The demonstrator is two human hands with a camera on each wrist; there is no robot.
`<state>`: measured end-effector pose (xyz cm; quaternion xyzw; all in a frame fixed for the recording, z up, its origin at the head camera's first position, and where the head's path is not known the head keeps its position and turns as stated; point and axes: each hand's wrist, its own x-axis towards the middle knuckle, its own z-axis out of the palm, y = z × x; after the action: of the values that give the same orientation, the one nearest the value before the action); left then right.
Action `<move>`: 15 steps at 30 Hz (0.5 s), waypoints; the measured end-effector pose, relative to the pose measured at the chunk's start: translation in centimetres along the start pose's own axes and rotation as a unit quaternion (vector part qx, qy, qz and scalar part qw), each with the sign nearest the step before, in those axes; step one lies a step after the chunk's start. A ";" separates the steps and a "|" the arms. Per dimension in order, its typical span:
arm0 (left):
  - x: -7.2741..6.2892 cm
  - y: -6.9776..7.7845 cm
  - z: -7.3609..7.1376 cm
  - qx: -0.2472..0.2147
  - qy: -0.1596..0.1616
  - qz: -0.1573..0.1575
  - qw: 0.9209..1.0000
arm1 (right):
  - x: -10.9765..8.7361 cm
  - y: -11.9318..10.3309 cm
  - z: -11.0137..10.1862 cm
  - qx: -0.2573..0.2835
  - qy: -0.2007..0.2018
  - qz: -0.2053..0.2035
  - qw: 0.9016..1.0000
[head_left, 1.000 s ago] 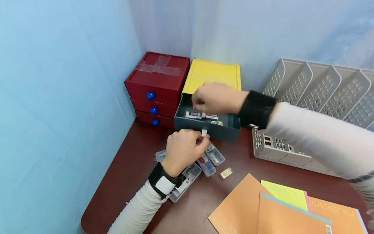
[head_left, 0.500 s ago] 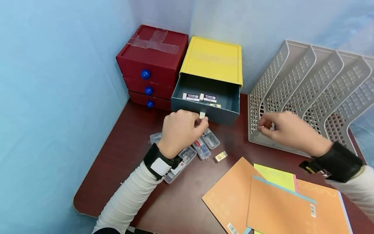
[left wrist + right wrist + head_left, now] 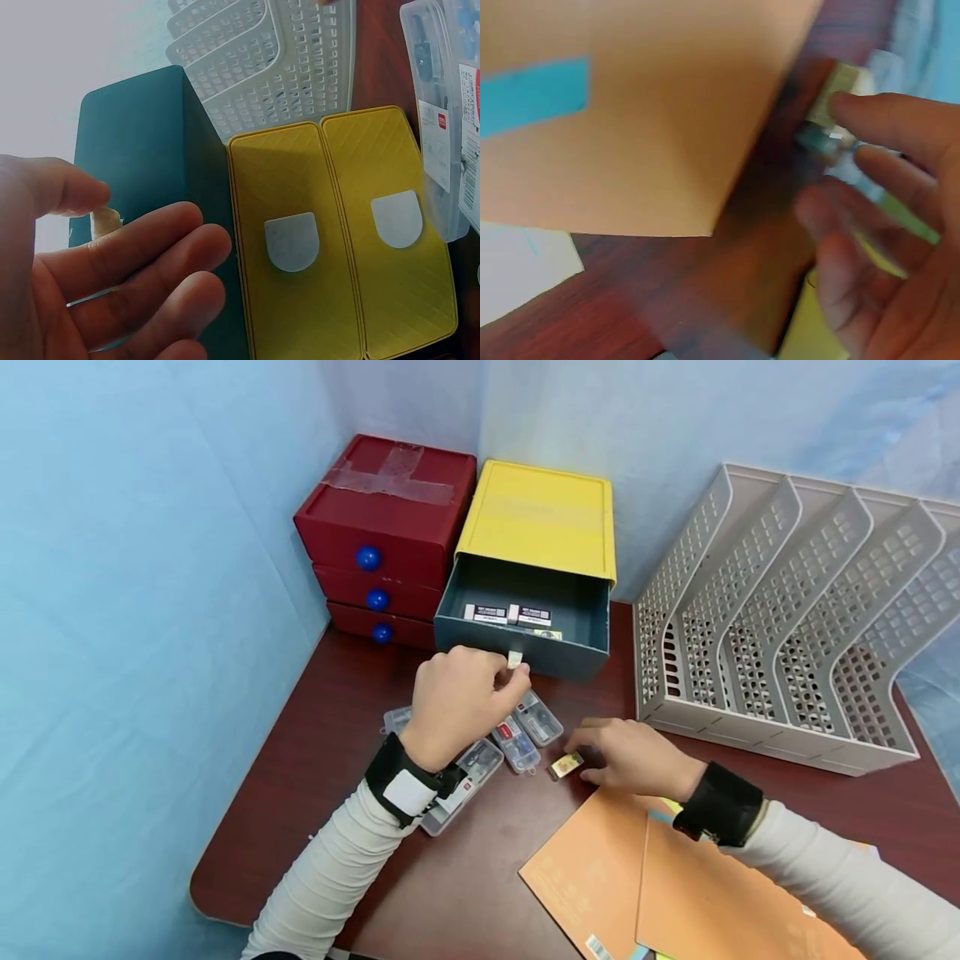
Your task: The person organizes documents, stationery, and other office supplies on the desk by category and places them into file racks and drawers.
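Note:
My left hand (image 3: 461,702) pinches the small cream tab (image 3: 514,660) on the front of a dark teal drawer (image 3: 558,658), which is pulled out of a yellow cabinet (image 3: 536,514). In the left wrist view thumb and forefinger meet at that tab (image 3: 105,223), the other fingers loosely spread. Two black-and-white eraser-like blocks (image 3: 487,614) and a small yellow piece (image 3: 547,633) lie inside the drawer. On the table, my right hand (image 3: 633,756) reaches around a small yellow block (image 3: 564,766), thumb and fingers apart. The right wrist view is blurred, so contact with it is uncertain.
Several clear plastic cases (image 3: 517,743) lie beneath and beside the left hand. A red drawer unit (image 3: 390,518) with blue knobs stands left of the yellow cabinet. A grey file rack (image 3: 772,727) stands at right; orange notebooks (image 3: 585,877) lie under the right forearm.
My right hand has left the drawer area, swung right past the file rack, then come down and left to the yellow block. The left hand keeps hold of the tab.

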<state>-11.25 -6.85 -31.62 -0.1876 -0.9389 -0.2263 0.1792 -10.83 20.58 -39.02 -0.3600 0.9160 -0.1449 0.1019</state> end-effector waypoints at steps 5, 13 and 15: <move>0.0 0.2 0.0 0.003 0.000 0.000 1.000 | 0.6 0.0 1.3 -0.011 0.021 -0.025 0.999; -0.1 0.2 0.1 0.003 -0.001 -0.006 1.000 | 0.3 0.2 1.7 -0.021 0.040 -0.010 0.999; -0.1 0.2 0.1 0.000 0.000 -0.007 1.000 | -0.2 0.6 1.5 -0.030 0.041 0.000 0.999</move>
<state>-11.11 -6.67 -31.67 -0.1810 -0.9403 -0.2273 0.1776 -10.66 20.80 -40.56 -0.3564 0.9234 -0.1321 0.0533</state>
